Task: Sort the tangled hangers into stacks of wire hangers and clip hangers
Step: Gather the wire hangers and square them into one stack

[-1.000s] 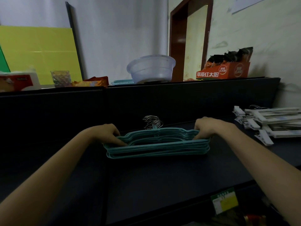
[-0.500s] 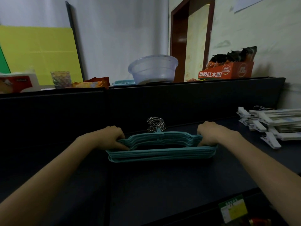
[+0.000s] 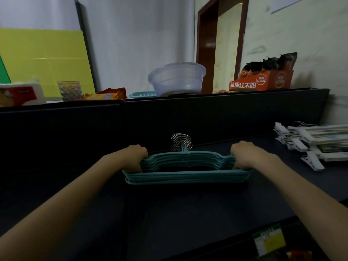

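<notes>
Left hand (image 3: 136,157) grips the left end of the stack of teal wire hangers (image 3: 186,178), its fingers curled down over the shoulders of the bundle, and the right hand (image 3: 244,155) clamps the right end in the same way, so the stack is held between the two. The stack lies flat on the dark counter (image 3: 188,213), its bottom bars toward the person and its metal hooks (image 3: 181,145) bunched together at the far side, standing up. Well to the right of the stack, on the same counter, lies the pile of white clip hangers (image 3: 316,142), apart from both hands. Behind the stack rises a dark partition (image 3: 207,113); on its top, above and beyond the stack, sits a clear plastic bowl (image 3: 177,79), with an orange snack box (image 3: 261,82) to the right and a patterned glass (image 3: 69,90) to the left. Nearer than the stack, at the counter's front edge to the right, is a green and yellow label (image 3: 269,242)
</notes>
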{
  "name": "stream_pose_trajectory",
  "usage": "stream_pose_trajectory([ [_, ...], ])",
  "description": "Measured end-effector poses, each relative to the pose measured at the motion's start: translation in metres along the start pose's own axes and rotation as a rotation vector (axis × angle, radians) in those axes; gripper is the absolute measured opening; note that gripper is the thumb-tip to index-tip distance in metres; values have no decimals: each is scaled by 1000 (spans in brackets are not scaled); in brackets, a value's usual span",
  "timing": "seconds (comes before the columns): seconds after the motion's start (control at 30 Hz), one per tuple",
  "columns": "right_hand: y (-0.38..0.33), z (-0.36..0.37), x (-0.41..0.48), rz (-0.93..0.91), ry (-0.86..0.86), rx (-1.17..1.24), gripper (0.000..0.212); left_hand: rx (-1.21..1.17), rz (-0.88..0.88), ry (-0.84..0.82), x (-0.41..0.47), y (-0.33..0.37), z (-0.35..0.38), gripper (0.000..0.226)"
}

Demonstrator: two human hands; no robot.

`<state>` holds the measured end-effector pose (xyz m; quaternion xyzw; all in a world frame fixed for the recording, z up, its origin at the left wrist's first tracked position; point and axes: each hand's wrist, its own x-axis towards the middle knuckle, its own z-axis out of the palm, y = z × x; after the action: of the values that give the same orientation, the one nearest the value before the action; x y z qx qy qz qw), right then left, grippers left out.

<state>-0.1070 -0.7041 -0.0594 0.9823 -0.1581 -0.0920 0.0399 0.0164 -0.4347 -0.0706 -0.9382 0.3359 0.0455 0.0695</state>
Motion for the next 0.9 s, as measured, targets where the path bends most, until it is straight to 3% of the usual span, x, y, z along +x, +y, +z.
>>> stream_pose_trajectory([
  [0.3, 0, -4, -2, -78, -63, -60, 13, -20, 51, -10, 5, -3, -7, 28],
  [0.47, 13, -13, -4, -197, -85, 136, 26, -81, 42, -96, 0, -13, -10, 23],
  [0.77, 12, -14, 0, -257, -84, 62, 22, -122, 71, -162, 1, -14, -18, 24],
  [0.9, 8, -14, 3, -276, -76, 91, 15, -158, 103, -114, 3, -11, -18, 23],
])
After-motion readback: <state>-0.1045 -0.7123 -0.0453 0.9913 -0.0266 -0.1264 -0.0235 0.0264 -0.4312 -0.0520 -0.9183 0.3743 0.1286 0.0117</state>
